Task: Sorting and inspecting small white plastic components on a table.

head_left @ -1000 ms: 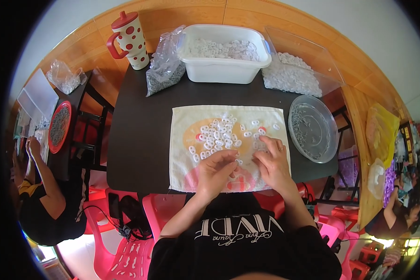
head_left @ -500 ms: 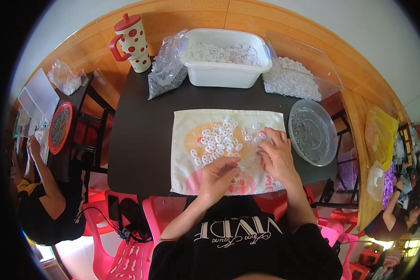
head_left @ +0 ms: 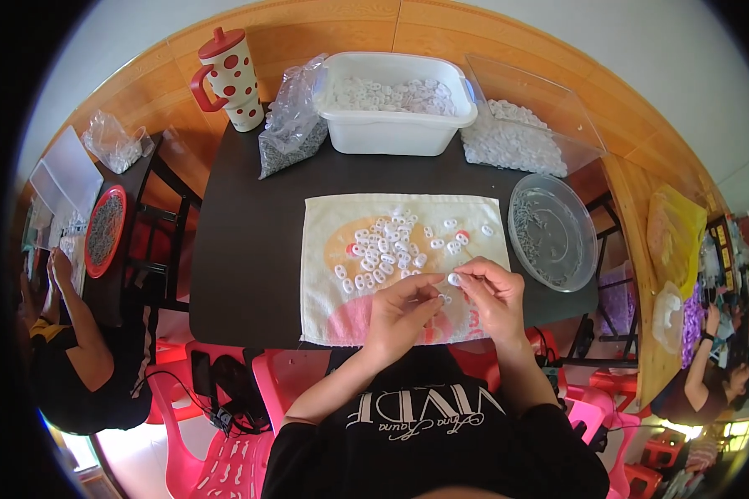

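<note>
My right hand (head_left: pixel 498 301) pinches a small white oval plastic piece with two holes (head_left: pixel 454 280) between thumb and fingertips, above the towel. Close beside it, my left hand (head_left: pixel 398 318) is closed with thumb and index finger together. A tiny pale bit shows at its fingertips, too small to name. Many more white two-hole pieces (head_left: pixel 383 249) lie in a loose pile on the cream towel (head_left: pixel 318 291), just beyond my left hand. Several others (head_left: pixel 453 246) are scattered beyond my right hand.
Along the back of the dark table (head_left: pixel 250 249) stand a dotted tumbler (head_left: pixel 235 87), a bag of grey pieces (head_left: pixel 295 137), a white tub (head_left: pixel 395 131) and a clear bin of white pieces (head_left: pixel 516 141). A round clear tray (head_left: pixel 553 266) sits right. Two people work at side tables.
My right hand has drawn back from the scattered pieces toward my left hand and now holds one white piece. My left hand has shifted slightly right.
</note>
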### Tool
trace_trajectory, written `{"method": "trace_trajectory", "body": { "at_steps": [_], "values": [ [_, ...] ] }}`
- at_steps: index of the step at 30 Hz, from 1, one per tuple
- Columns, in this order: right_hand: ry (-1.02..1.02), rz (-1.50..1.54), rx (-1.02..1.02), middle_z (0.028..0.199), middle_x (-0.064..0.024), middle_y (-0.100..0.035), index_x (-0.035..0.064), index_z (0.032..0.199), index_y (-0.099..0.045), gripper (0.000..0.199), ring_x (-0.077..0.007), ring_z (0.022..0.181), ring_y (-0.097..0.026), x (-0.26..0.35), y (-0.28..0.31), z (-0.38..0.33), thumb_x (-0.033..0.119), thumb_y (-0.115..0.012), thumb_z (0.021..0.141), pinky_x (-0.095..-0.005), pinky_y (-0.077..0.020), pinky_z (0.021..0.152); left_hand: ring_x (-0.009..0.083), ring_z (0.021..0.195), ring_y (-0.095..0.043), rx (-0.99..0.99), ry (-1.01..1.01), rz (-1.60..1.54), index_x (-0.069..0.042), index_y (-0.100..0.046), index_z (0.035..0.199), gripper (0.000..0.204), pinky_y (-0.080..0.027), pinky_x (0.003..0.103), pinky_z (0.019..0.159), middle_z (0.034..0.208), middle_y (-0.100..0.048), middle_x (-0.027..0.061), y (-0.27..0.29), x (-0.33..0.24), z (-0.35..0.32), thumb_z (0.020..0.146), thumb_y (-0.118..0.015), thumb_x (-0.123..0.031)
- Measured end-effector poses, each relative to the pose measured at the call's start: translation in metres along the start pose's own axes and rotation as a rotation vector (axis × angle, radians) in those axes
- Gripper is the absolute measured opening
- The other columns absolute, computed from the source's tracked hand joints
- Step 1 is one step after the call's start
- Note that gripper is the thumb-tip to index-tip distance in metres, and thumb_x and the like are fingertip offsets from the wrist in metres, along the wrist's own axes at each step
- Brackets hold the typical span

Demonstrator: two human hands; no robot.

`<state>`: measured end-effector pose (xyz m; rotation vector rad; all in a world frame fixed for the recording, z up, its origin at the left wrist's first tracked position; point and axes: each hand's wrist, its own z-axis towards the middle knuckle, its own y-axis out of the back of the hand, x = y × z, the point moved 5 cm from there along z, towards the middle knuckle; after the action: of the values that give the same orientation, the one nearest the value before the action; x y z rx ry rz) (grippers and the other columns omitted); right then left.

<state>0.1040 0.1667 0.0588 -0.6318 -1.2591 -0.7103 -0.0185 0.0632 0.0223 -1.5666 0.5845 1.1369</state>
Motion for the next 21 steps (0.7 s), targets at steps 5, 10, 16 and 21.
{"method": "trace_trajectory", "body": {
  "at_steps": [5,10,16,21],
  "values": [
    [0.029,-0.033,0.076,0.089,-0.0028,-0.061,-0.0062,0.098,-0.065,0.006,-0.0045,0.080,-0.055,0.0038,-0.0052,-0.0017,-0.008,-0.062,0.093,-0.0191,-0.0427,0.070,0.0042,0.070,-0.060,-0.015,-0.038,-0.023,-0.001,-0.066,0.123,0.037,-0.047,0.018,0.058,0.090,-0.067,0.0033,0.0011,-0.0006,0.0005,0.088,-0.063,0.011],
    [0.037,-0.053,0.074,0.087,-0.0034,-0.061,-0.0062,0.096,-0.065,0.004,-0.0053,0.078,-0.054,0.0011,-0.0071,-0.0017,-0.007,-0.063,0.092,-0.0196,-0.0414,0.069,0.0042,0.069,-0.061,-0.021,-0.025,-0.012,0.000,-0.066,0.123,0.038,-0.047,0.017,0.057,0.090,-0.067,0.0043,0.0027,-0.0004,-0.0008,0.087,-0.064,0.011],
    [0.107,-0.127,0.076,0.084,-0.0034,-0.062,-0.0068,0.095,-0.066,0.005,-0.0044,0.075,-0.053,0.0035,-0.0089,-0.0006,-0.008,-0.064,0.091,-0.0186,-0.0395,0.066,0.0056,0.070,-0.062,-0.033,-0.039,-0.024,0.000,-0.067,0.123,0.037,-0.048,0.018,0.057,0.089,-0.067,0.0048,0.0042,0.0013,-0.0023,0.088,-0.063,0.011],
    [0.129,-0.123,0.076,0.086,-0.0049,-0.062,-0.0073,0.096,-0.065,0.007,-0.0060,0.077,-0.054,-0.0006,-0.0085,-0.0007,-0.010,-0.063,0.090,-0.0195,-0.0417,0.069,0.0066,0.070,-0.062,-0.035,-0.040,-0.040,0.000,-0.067,0.122,0.036,-0.049,0.019,0.059,0.090,-0.067,0.0048,0.0042,0.0016,-0.0016,0.088,-0.064,0.011]
  ]
}}
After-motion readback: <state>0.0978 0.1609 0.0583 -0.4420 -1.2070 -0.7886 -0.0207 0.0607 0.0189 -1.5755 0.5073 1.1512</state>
